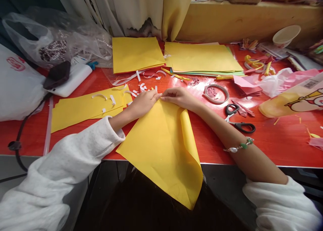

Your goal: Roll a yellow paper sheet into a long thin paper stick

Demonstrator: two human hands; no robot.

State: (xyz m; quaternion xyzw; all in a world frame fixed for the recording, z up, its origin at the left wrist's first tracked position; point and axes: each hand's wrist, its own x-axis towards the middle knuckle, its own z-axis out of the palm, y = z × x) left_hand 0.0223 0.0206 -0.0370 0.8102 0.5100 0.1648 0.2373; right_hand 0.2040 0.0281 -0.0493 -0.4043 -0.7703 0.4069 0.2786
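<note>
A large sheet of yellow paper (161, 140) lies cornerwise before me, its right edge curling over and its near corner hanging past the table edge. At its far corner my left hand (147, 101) and my right hand (178, 98) meet, fingertips pinched on the paper. The fingers nearly touch each other, and the very tip of the corner shows only slightly behind them. Beside my left forearm lie yellow paper strips (83, 108) with white scraps on them. Black-handled scissors (239, 120) rest open to the right of my right forearm.
Two stacks of coloured paper, a left stack (137, 54) and a right stack (202, 57), lie at the back. A roll of tape (216, 93) sits near the scissors. A drink cup (292, 99) lies at right; plastic bags (20, 83) and a white box (73, 79) are at left.
</note>
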